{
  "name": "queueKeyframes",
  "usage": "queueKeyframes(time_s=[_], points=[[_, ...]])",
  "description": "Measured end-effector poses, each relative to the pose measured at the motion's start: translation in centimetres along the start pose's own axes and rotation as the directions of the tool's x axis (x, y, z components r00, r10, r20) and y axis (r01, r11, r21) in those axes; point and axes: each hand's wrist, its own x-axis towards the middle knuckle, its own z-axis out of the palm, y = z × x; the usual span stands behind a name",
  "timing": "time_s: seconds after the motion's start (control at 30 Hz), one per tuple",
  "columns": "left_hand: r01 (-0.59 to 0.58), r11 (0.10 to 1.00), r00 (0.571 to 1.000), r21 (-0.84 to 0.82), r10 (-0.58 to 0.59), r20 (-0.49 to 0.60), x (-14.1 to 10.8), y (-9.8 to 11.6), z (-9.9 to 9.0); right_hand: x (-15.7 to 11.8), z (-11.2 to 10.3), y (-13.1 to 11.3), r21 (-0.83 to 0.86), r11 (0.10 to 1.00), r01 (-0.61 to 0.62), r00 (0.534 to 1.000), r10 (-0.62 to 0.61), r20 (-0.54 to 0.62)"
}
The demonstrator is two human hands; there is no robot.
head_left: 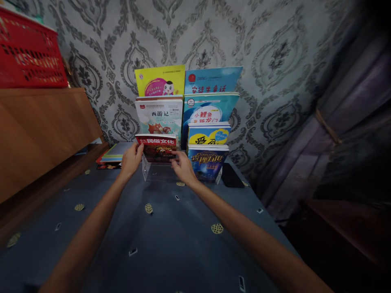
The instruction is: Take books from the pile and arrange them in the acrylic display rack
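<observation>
Between my two hands a red and dark book [159,149] stands upright in a clear tiered book stand [145,172]. My left hand [131,161] grips the book's left edge, fingers partly hidden behind it. On its lower right side rest the fingers of my right hand [183,167]. Behind it stand a white and pale green book [160,118] and a yellow book [161,80]. The right column of the stand holds a dark blue book [209,162], a blue and yellow book [209,134], a teal book [210,108] and a blue book [214,79].
A black flat object [232,176] lies right of the stand. Behind my left hand is a stack of books [111,156]. A red basket [30,53] sits on a wooden cabinet [45,134] at left. A tied curtain [320,122] hangs at right. A dark patterned cloth [165,244] covers the table.
</observation>
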Motion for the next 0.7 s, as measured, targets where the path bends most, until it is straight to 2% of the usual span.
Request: queueKeyframes(time_s=[0.2,0.47,0.6,0.7], points=[[-0.026,0.999,1.000,0.023,0.026,-0.011,-1.1,-0.1,-0.1,-0.5,0.0,0.8,-0.029,1.000,0.005,1.000,-0.006,-0.003],[-0.036,0.998,0.999,0.056,0.034,0.035,-1.4,-0.9,0.0,-1.0,-0.2,1.4,-0.046,0.999,0.018,1.000,-0.019,-0.020],[0.028,0.986,0.997,0.166,-0.039,0.064,-2.1,-2.9,-0.5,-2.4,-0.8,1.2,-0.059,0.997,0.054,0.998,-0.053,0.020],[0.121,0.940,0.987,0.320,-0.147,0.058,-3.2,-5.6,-1.1,-5.0,-1.0,1.0,-0.074,0.991,0.115,0.987,-0.106,0.123]])
